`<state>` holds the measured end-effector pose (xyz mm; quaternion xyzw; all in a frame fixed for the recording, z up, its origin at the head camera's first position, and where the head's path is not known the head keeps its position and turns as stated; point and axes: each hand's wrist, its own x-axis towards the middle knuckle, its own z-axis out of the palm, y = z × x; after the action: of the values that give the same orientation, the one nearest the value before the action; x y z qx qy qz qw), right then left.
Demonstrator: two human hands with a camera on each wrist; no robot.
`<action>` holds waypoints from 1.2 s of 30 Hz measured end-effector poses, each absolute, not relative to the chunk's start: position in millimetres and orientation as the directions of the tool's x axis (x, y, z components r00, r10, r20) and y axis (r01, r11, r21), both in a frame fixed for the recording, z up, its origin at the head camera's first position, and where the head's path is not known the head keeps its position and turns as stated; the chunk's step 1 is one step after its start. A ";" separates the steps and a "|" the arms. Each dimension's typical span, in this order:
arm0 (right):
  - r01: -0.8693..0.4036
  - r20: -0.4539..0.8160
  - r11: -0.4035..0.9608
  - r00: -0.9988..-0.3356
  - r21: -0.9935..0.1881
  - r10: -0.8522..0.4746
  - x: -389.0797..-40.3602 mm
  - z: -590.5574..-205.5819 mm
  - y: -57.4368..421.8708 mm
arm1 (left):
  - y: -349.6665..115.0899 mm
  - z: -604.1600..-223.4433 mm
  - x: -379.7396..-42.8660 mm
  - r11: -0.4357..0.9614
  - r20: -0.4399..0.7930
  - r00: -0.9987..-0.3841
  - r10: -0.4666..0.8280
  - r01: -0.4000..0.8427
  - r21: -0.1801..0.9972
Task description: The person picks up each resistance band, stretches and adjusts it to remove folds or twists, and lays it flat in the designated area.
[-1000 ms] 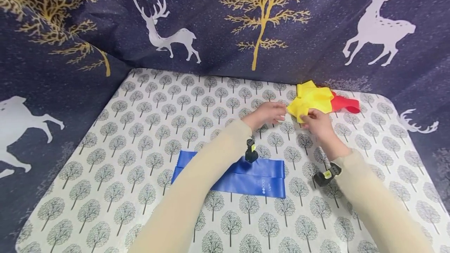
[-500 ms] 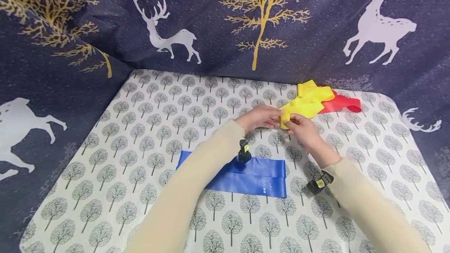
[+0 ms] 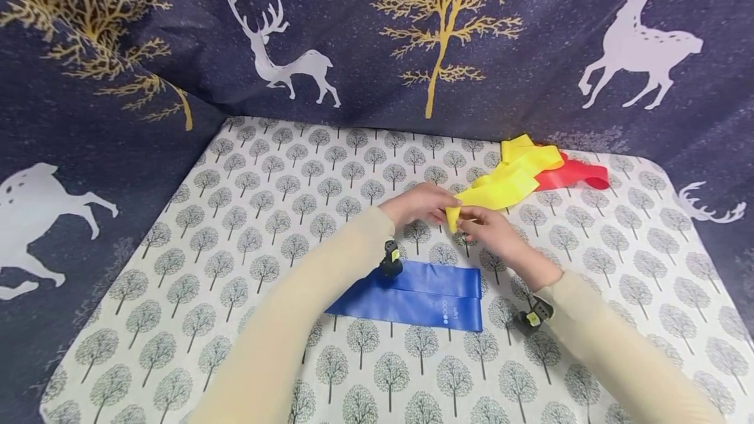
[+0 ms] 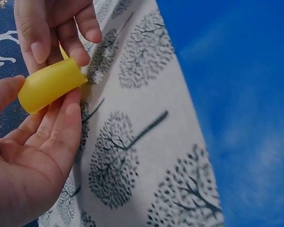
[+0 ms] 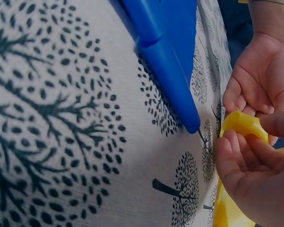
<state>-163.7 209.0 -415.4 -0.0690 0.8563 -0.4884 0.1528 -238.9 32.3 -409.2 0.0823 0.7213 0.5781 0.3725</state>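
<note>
The held band (image 3: 506, 182) is yellow, the tablecloth (image 3: 188, 267) tree-patterned white.

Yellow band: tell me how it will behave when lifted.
The yellow band is probably floppy, since its end curls over in the left hand. It looks thin, so it is likely light for its size. Lifting it might disturb the red band, which it overlaps in the head view.

We see left hand (image 3: 417, 205) and right hand (image 3: 496, 233) pinching near end of yellow band (image 3: 509, 182), which trails back, overlapping red band (image 3: 571, 174). Nearer us, blue band (image 3: 436, 293) on tree-print table (image 3: 182, 339), partly hidden behind left sleeve (image 3: 294, 306). Deer-print cloth (image 3: 365, 90) beyond.
</note>
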 end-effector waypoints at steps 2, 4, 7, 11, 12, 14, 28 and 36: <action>0.037 -0.206 0.517 -0.939 -0.855 -0.274 -163.6 -416.1 208.7 | 29.7 -410.8 -237.8 0.321 -0.448 -0.711 0.543 -0.318 0.892; 0.036 -0.209 0.517 -0.937 -0.855 -0.281 -163.4 -415.5 208.5 | 26.8 -411.5 -237.2 0.325 -0.449 -0.720 0.529 -0.317 0.891; 0.046 -0.217 0.526 -0.938 -0.849 -0.269 -163.7 -413.9 209.1 | 22.0 -412.6 -237.8 0.330 -0.443 -0.739 0.508 -0.308 0.892; 0.089 -0.244 0.524 -0.941 -0.847 -0.233 -163.6 -409.3 211.8 | 14.5 -411.9 -240.4 0.349 -0.443 -0.755 0.483 -0.298 0.889; 0.098 -0.247 0.514 -0.941 -0.852 -0.230 -163.6 -407.9 213.2 | 12.3 -411.5 -241.1 0.355 -0.446 -0.756 0.480 -0.297 0.886; 0.087 -0.232 0.512 -0.946 -0.854 -0.225 -164.0 -404.5 216.9 | 7.3 -410.0 -242.3 0.380 -0.449 -0.757 0.475 -0.284 0.881; 0.048 -0.160 0.709 -0.983 -0.704 -0.092 -190.1 -390.8 250.3 | -46.7 -398.9 -242.2 0.574 -0.472 -0.731 0.492 -0.135 0.808; 0.090 -0.226 0.752 -0.971 -0.653 -0.080 -201.4 -391.5 261.9 | -74.3 -395.9 -242.7 0.595 -0.461 -0.734 0.499 -0.097 0.798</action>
<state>-201.4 261.9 -391.5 0.0027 0.9281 -0.3522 0.1204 -242.7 -74.3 -395.9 0.1219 0.8244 0.4329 0.3437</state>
